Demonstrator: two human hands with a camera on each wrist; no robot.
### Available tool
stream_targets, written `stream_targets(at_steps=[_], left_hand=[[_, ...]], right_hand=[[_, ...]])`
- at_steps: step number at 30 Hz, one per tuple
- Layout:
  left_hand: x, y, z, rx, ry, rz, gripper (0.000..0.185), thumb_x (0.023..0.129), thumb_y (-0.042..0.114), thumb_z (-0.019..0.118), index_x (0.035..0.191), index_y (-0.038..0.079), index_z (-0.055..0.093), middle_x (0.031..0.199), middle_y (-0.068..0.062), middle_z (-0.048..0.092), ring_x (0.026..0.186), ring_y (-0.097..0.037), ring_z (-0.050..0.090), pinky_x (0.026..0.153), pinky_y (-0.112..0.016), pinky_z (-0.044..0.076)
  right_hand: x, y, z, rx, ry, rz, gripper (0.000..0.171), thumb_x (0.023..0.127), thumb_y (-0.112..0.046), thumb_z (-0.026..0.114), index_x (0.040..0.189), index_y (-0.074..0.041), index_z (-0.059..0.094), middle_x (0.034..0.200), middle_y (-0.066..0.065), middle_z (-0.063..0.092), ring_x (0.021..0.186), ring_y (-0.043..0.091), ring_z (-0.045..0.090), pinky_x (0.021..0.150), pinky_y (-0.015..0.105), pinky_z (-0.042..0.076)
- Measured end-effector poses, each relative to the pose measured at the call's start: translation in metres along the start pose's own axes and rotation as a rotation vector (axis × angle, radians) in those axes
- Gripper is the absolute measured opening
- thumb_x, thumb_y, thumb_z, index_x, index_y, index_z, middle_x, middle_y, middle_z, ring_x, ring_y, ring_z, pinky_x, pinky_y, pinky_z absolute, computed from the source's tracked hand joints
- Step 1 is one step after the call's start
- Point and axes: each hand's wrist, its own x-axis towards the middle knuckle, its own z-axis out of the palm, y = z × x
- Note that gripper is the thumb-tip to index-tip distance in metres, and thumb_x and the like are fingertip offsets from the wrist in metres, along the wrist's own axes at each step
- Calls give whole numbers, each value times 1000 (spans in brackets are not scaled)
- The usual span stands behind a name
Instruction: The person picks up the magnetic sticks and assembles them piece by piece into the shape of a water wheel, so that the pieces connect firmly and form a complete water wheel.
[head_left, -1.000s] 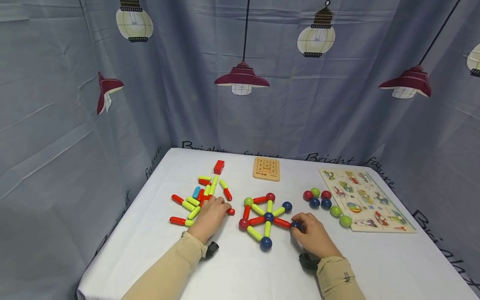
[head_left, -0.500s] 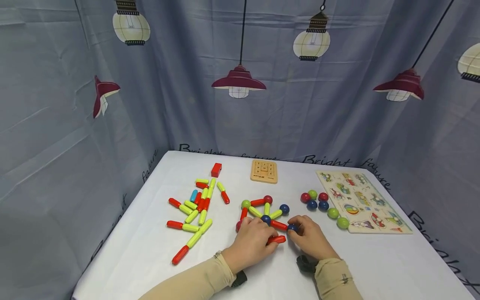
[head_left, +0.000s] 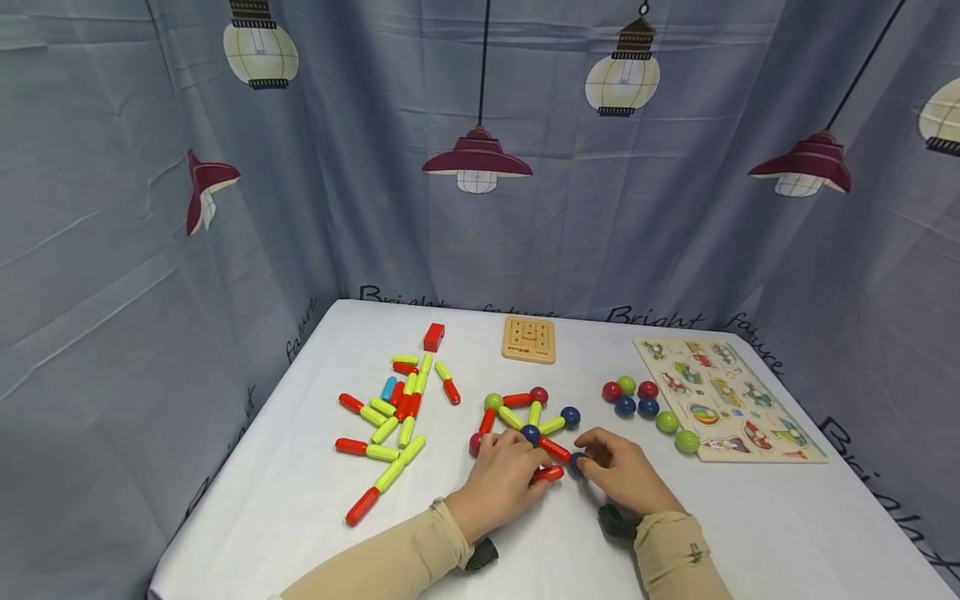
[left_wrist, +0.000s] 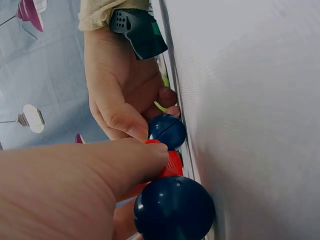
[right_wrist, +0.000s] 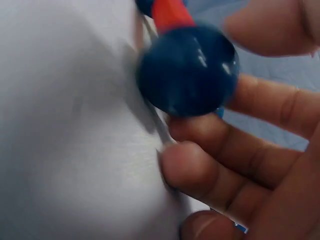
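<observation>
A flat wheel of magnetic rods and balls lies mid-table, with a blue centre ball (head_left: 530, 435) and yellow and red spokes. My left hand (head_left: 504, 483) reaches over its front and pinches a red rod (head_left: 550, 473) between thumb and fingers. That hand hides the wheel's front spokes from the head camera. In the left wrist view a large blue ball (left_wrist: 174, 209) sits right by the rod's near end. My right hand (head_left: 626, 475) holds the blue ball (head_left: 576, 465) at the end of a red spoke, thumb and fingers around it. The rod's far end is close to this ball.
Loose red and yellow rods (head_left: 386, 479) and a short blue one (head_left: 388, 388) are spread at the left. A red block (head_left: 433, 337) and a wooden number board (head_left: 528, 339) stand behind. Several balls (head_left: 625, 406) lie right, beside a picture puzzle board (head_left: 731, 400).
My left hand has moved right from the loose rods to the wheel's front, bringing a red rod. My right hand's blue ball has shifted slightly toward the left hand.
</observation>
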Motion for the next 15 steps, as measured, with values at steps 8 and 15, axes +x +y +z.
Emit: stream_targets(at_steps=[8, 15], left_hand=[[4, -4, 5, -31, -15, 73, 19, 93, 34, 78, 110, 25, 81, 101, 11, 76, 103, -13, 59, 91, -25, 51], [3, -5, 3, -47, -34, 76, 16, 93, 31, 78, 107, 23, 82, 98, 8, 75, 102, -12, 59, 91, -24, 51]], right_hand=[[-1, 1, -1, 92, -51, -21, 14, 94, -20, 74, 106, -15, 70, 97, -1, 70, 85, 14, 63, 73, 28, 52], [0, 1, 0, 125, -94, -71, 14, 97, -24, 72, 104, -12, 71, 94, 1, 70, 79, 16, 64, 69, 27, 53]])
